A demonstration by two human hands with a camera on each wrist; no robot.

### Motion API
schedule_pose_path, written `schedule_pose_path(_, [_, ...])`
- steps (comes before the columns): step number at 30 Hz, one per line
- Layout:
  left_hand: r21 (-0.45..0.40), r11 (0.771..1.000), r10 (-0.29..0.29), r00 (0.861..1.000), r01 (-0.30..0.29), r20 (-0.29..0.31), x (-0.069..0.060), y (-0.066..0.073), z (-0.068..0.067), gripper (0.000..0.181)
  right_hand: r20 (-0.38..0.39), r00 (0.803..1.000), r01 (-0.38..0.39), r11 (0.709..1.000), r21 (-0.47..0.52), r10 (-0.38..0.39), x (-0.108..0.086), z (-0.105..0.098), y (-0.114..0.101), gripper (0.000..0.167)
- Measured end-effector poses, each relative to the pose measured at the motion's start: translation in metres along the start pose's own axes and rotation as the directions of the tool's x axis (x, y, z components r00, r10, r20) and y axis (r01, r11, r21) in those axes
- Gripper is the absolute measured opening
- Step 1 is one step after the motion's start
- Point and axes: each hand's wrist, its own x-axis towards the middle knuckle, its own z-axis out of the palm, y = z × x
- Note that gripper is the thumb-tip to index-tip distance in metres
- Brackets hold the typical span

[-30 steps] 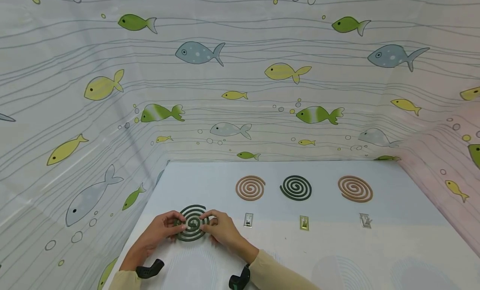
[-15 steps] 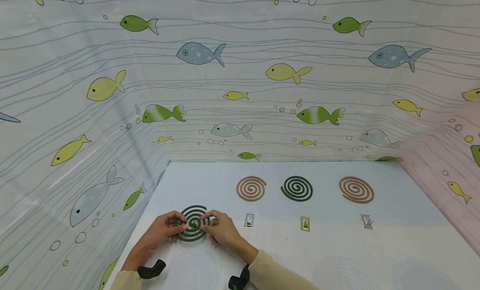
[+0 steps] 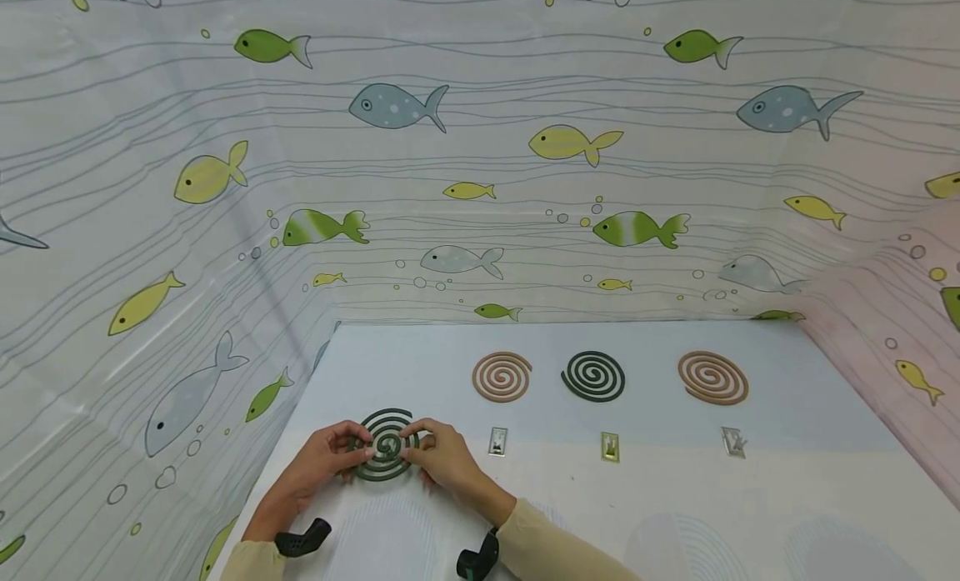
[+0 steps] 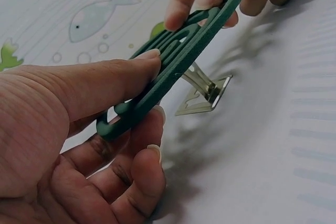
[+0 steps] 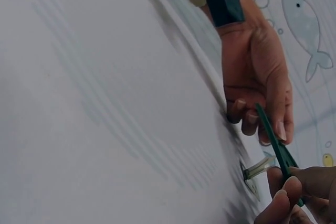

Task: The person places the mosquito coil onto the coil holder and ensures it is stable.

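Note:
A dark green mosquito coil (image 4: 191, 53) is held by both hands, at the left of the table in the head view. My left hand (image 3: 318, 460) pinches its left side, thumb on top and fingers beneath. From the other side, my right hand (image 3: 448, 460) pinches its right part. Under the coil stands a small metal coil stand (image 4: 212, 95) on the table, its upright prong rising to the coil's underside. Whether the prong passes into the coil's centre cannot be made out. In the right wrist view the coil appears edge-on, raised above the table.
Farther back lie a brown coil (image 3: 501, 377), another green coil (image 3: 592, 377) and a second brown coil (image 3: 712, 378). Before them are a silver stand (image 3: 497, 442), a gold-toned stand (image 3: 610, 448) and a silver stand with a raised prong (image 3: 733, 443). Fish-patterned sheeting (image 3: 555, 206) surrounds the white table (image 3: 540, 514).
Both hands keep their hold on the green coil in the same place. Only the head view shifts very slightly.

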Motion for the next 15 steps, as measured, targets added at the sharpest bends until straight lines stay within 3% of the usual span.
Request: schedule_pose_path(15, [0.009, 1.000, -0.021, 1.000, 0.021, -0.006, 0.0001, -0.0020, 0.0011, 0.039, -0.003, 1.000, -0.019, 1.000, -0.014, 0.019, -0.0019, -0.0002, 0.0018, 0.023])
